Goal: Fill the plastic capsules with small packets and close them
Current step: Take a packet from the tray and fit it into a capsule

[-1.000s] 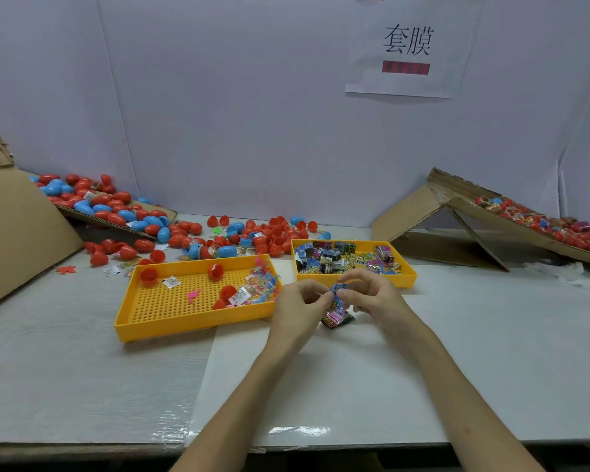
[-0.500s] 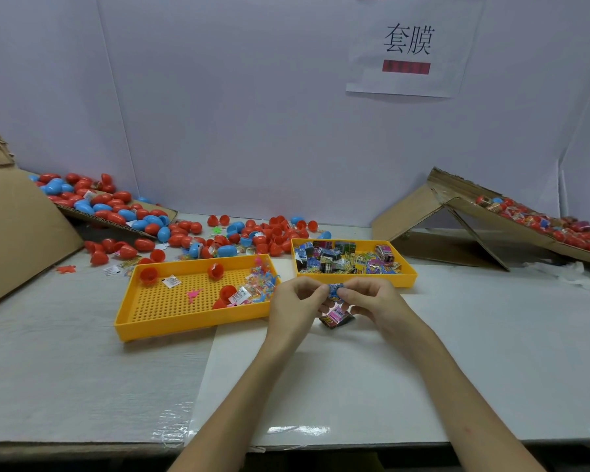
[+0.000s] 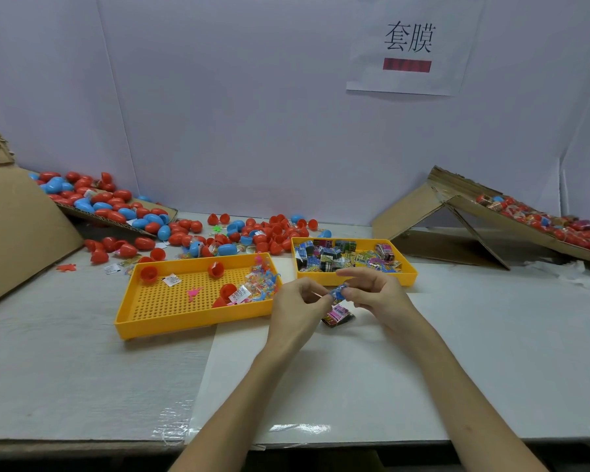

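Packet (image 3: pixel 337 291), small and blue, over the tabletop's (image 3: pixel 491 352) middle, by the yellow tray's (image 3: pixel 410 274) front edge.
Our left hand (image 3: pixel 297 308) and right hand (image 3: pixel 375 294) both pinch it; we'd fold it tight before filling 1 capsule.

From where I stand, all that shows of the person is two forearms and two hands. The left forearm (image 3: pixel 239 403) and right forearm (image 3: pixel 457 386) are slim and smooth, uncovered as far as they can be seen, and they narrow at the wrists. The left hand (image 3: pixel 295 304) and right hand (image 3: pixel 375 294) are bare too, with long, slender fingers (image 3: pixel 351 272).
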A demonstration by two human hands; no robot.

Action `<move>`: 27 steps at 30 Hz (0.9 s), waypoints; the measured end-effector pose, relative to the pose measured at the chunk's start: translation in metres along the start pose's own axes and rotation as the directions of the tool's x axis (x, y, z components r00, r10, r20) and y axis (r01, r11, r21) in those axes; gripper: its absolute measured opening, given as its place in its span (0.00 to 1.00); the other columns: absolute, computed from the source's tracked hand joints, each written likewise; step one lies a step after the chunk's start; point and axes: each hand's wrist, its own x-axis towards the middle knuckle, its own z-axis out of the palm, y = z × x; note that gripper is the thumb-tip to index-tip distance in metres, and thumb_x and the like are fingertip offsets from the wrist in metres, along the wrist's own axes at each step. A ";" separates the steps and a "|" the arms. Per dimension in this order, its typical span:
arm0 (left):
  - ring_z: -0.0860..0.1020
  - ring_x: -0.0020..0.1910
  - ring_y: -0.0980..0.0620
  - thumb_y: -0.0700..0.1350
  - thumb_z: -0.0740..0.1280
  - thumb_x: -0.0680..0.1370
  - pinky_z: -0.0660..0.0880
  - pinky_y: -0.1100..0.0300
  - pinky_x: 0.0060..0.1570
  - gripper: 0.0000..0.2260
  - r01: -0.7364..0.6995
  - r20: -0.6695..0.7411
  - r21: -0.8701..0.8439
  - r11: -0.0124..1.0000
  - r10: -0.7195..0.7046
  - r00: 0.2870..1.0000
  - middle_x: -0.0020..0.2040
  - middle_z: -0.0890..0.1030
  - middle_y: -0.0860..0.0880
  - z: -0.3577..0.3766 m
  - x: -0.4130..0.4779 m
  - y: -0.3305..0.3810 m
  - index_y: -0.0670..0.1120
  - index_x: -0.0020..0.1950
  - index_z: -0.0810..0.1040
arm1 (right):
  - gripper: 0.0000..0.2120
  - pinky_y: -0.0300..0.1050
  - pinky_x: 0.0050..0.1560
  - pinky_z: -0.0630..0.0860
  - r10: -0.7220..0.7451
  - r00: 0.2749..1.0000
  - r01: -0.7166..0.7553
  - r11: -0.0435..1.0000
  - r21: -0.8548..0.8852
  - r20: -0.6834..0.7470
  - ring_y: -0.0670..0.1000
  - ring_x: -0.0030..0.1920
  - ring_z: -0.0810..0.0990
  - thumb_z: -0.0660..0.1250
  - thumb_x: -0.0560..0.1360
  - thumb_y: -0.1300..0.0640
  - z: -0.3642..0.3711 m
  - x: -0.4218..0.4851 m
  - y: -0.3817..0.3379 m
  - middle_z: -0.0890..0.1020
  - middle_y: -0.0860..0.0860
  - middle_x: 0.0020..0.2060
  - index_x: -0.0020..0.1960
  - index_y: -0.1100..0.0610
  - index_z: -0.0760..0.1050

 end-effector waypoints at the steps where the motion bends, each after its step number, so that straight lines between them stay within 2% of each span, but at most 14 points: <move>1: 0.84 0.38 0.55 0.43 0.73 0.76 0.80 0.61 0.39 0.05 0.007 0.001 0.010 1.000 -0.007 1.000 0.39 0.85 0.50 0.000 0.000 0.000 0.50 0.41 0.81 | 0.15 0.37 0.40 0.78 -0.004 1.000 0.004 1.000 -0.002 0.001 0.48 0.42 0.83 0.74 0.73 0.65 0.000 0.000 0.000 0.86 0.52 0.42 0.49 0.44 0.86; 6: 0.83 0.38 0.53 0.43 0.72 0.77 0.79 0.62 0.38 0.05 0.024 -0.012 0.035 0.999 -0.024 1.000 0.39 0.84 0.49 0.001 0.001 -0.001 0.49 0.42 0.81 | 0.15 0.37 0.40 0.77 -0.022 1.000 0.023 0.999 -0.037 0.020 0.45 0.42 0.84 0.75 0.72 0.64 0.000 -0.001 -0.002 0.86 0.48 0.41 0.47 0.43 0.86; 9: 0.82 0.38 0.54 0.44 0.72 0.77 0.78 0.63 0.37 0.05 0.011 0.005 0.060 0.998 -0.011 1.000 0.39 0.84 0.50 0.000 0.000 -0.001 0.48 0.41 0.81 | 0.13 0.38 0.41 0.77 -0.028 1.000 0.028 0.999 -0.046 0.008 0.46 0.44 0.84 0.75 0.71 0.63 -0.001 -0.002 -0.002 0.87 0.49 0.43 0.46 0.44 0.86; 12: 0.81 0.40 0.54 0.43 0.72 0.77 0.80 0.58 0.42 0.04 -0.011 0.019 0.096 0.995 0.009 1.000 0.40 0.83 0.51 0.001 -0.002 -0.001 0.47 0.42 0.82 | 0.11 0.39 0.42 0.78 -0.018 1.000 0.019 0.999 -0.040 0.024 0.48 0.45 0.85 0.75 0.72 0.62 0.000 -0.002 -0.002 0.87 0.49 0.45 0.45 0.45 0.86; 17: 0.82 0.39 0.51 0.45 0.71 0.78 0.79 0.57 0.40 0.07 0.007 0.030 0.089 0.996 -0.010 0.999 0.39 0.83 0.50 0.001 -0.001 0.001 0.49 0.40 0.80 | 0.11 0.40 0.42 0.77 -0.036 0.999 0.035 0.999 0.036 0.017 0.47 0.45 0.84 0.75 0.70 0.62 0.000 -0.002 -0.003 0.87 0.49 0.43 0.43 0.46 0.86; 21: 0.82 0.41 0.49 0.45 0.71 0.78 0.80 0.53 0.43 0.07 0.023 0.029 0.093 0.995 -0.026 0.999 0.40 0.84 0.48 0.001 -0.001 0.000 0.48 0.40 0.80 | 0.08 0.41 0.44 0.78 -0.047 0.998 0.043 0.995 0.089 0.039 0.49 0.44 0.84 0.76 0.67 0.60 0.002 -0.003 -0.003 0.86 0.50 0.41 0.42 0.48 0.86; 27: 0.83 0.41 0.51 0.45 0.71 0.78 0.81 0.55 0.42 0.06 0.029 0.043 0.115 0.993 -0.034 0.998 0.40 0.84 0.49 0.002 -0.001 -0.001 0.48 0.41 0.80 | 0.08 0.39 0.42 0.79 -0.045 0.998 0.038 0.991 0.129 0.052 0.49 0.43 0.84 0.75 0.64 0.59 0.002 -0.002 -0.002 0.86 0.51 0.39 0.42 0.50 0.86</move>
